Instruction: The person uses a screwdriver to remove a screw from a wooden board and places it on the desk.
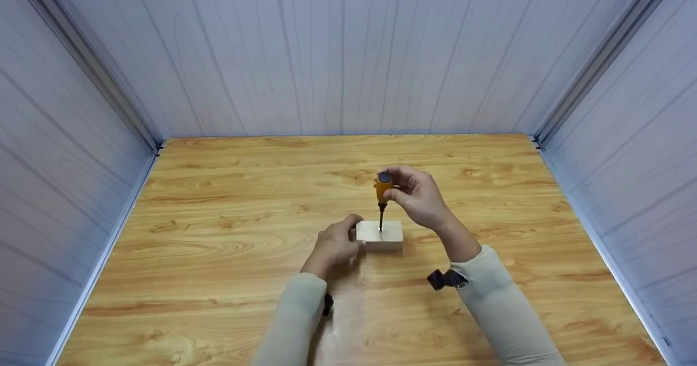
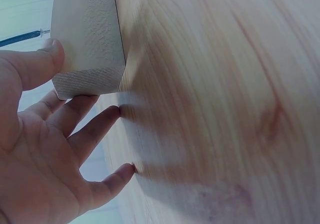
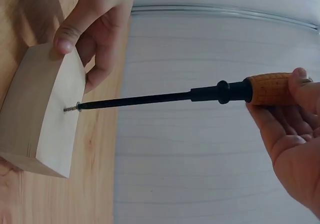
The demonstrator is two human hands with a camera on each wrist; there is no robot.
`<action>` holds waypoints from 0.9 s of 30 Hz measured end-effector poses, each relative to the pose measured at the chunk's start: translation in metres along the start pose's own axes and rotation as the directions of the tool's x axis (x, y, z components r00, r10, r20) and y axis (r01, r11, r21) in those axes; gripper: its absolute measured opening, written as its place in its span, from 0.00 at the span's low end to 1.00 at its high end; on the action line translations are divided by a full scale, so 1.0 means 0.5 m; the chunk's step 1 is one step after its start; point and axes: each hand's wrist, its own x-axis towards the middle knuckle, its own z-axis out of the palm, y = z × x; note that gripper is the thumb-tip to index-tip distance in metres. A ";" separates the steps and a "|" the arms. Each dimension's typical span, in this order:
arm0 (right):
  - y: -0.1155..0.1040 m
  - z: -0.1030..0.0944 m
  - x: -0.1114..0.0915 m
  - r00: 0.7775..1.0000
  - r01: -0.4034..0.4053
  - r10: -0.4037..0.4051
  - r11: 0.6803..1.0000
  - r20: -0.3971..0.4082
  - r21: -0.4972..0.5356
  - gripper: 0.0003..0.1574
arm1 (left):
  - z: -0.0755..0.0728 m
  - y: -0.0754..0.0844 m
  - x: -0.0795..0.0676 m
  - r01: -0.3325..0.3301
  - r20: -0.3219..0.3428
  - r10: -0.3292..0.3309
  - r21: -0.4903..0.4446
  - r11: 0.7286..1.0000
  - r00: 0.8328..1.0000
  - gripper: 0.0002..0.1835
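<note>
A pale wooden block (image 1: 380, 237) lies on the table, its left end gripped between the thumb and fingers of my left hand (image 1: 336, 242). In the left wrist view, the thumb presses near the block's (image 2: 90, 28) upper edge while two fingertips touch the tabletop. A screw (image 3: 71, 108) stands partly sunk in the block's top face, with some thread showing. The tip of a screwdriver (image 3: 145, 99) meets the screw's head. My right hand (image 1: 422, 196) holds the screwdriver nearly upright by its orange handle (image 3: 270, 88), thumb on one side and fingers on the other.
The wood-grain table (image 1: 228, 202) spreads around the block on every side. Pale panel walls (image 1: 343, 55) rise at the back, left and right. A dark wrist-camera mount (image 1: 446, 279) sticks out from the right sleeve.
</note>
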 end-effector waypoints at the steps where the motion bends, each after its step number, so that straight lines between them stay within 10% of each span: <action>1: 0.004 0.002 0.000 1.000 0.017 -0.017 1.000 -0.001 -0.005 0.18 | 0.000 0.000 0.000 -0.001 0.002 0.001 0.001 1.000 1.000 0.23; 9: 0.067 0.033 -0.007 0.946 0.195 -0.263 0.929 -0.191 -0.315 0.17 | 0.002 -0.001 0.000 -0.008 -0.005 0.009 0.009 1.000 1.000 0.23; 17: 0.071 0.057 -0.008 0.852 0.128 -0.307 0.908 -0.425 -0.399 0.20 | 0.000 -0.003 0.002 -0.042 -0.015 0.043 0.044 0.998 0.999 0.24; 27: 0.032 0.058 -0.018 0.883 0.196 -0.274 0.953 -0.382 -0.231 0.17 | 0.002 -0.004 0.000 -0.049 -0.020 0.050 0.029 0.998 0.999 0.24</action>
